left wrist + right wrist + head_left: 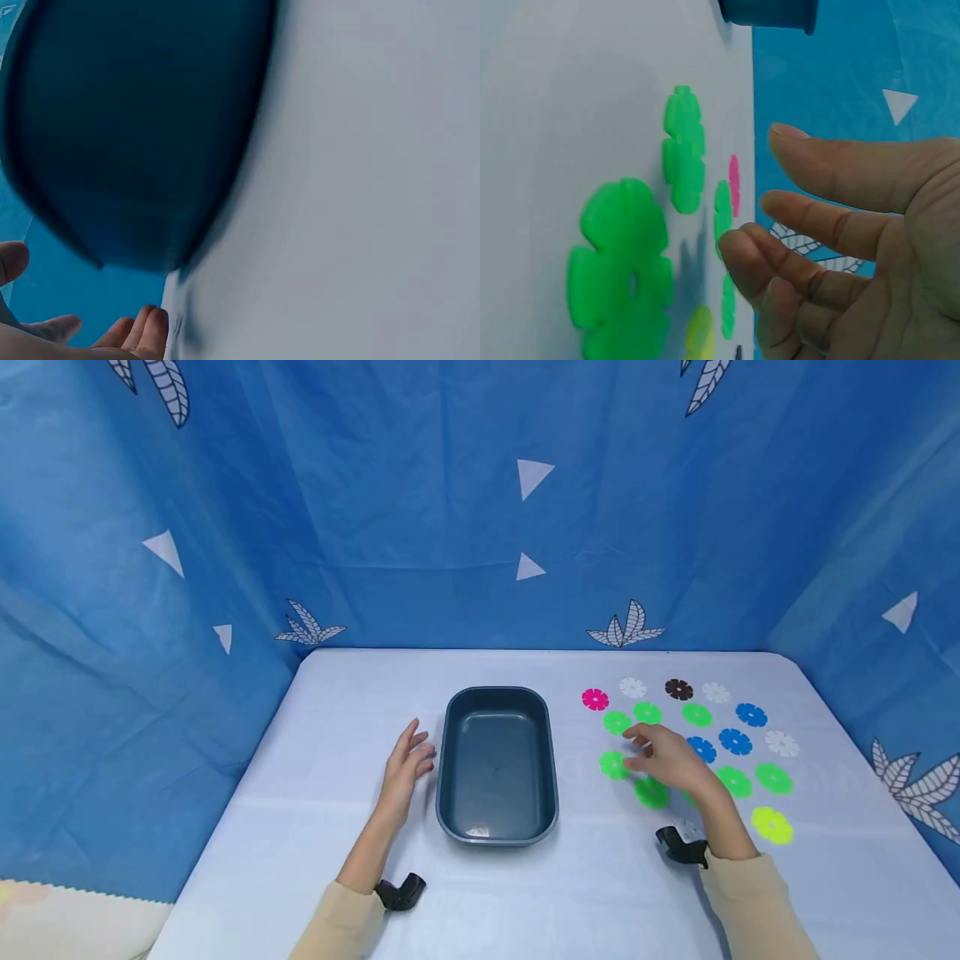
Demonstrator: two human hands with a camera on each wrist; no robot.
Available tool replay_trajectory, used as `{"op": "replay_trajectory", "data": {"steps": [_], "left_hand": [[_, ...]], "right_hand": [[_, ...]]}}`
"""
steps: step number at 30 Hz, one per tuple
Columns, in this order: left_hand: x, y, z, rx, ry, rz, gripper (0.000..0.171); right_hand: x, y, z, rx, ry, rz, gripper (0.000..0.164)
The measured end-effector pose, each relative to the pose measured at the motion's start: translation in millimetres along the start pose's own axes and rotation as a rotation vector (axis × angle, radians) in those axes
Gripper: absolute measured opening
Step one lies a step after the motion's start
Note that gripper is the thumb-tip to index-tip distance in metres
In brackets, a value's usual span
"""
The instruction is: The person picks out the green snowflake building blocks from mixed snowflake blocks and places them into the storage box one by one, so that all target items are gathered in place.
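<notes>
A dark blue-grey rectangular bin [497, 768] stands in the middle of the table, nothing inside it. Beside its left wall is my left hand [405, 772], fingers spread and slightly bent, holding nothing. My right hand [671, 760] hovers over flat, notched flower-shaped discs at the right, thumb and fingers apart with nothing between them. Closest to its fingertips are a green disc [614, 766] and another green disc [652, 792]. In the right wrist view a yellow disc [700, 334] shows below the fingers. The hand hides part of the group.
More discs lie spread around: a pink disc [596, 699], a brown disc [678, 689], a yellow disc [772, 825], and several blue, white and green ones. A white cloth covers the table [300, 843]. Blue patterned curtains [450, 510] enclose its back and sides.
</notes>
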State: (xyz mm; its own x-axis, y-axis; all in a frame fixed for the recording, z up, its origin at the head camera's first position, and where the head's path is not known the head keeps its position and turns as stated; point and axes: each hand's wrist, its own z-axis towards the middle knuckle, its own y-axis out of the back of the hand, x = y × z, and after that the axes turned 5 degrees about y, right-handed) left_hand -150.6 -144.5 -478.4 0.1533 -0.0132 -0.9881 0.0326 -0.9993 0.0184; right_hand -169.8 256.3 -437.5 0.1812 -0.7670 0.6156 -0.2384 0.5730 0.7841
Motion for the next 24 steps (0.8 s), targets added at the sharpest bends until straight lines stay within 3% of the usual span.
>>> {"op": "replay_trajectory", "data": {"steps": [2, 5, 24], "left_hand": [[4.2, -7.2, -1.5, 0.040, 0.022, -0.089, 0.065], [10.9, -15.9, -3.4, 0.070, 0.019, -0.143, 0.069], [20.0, -26.3, -6.1, 0.112, -0.007, -0.148, 0.064]], "right_hand": [[-1.1, -2.2, 1.9, 0.036, -0.020, 0.032, 0.044], [-3.3, -5.8, 4.4, 0.067, -0.037, 0.067, 0.044], [-7.5, -19.1, 14.5, 0.057, -0.082, -0.007, 0.036]]}}
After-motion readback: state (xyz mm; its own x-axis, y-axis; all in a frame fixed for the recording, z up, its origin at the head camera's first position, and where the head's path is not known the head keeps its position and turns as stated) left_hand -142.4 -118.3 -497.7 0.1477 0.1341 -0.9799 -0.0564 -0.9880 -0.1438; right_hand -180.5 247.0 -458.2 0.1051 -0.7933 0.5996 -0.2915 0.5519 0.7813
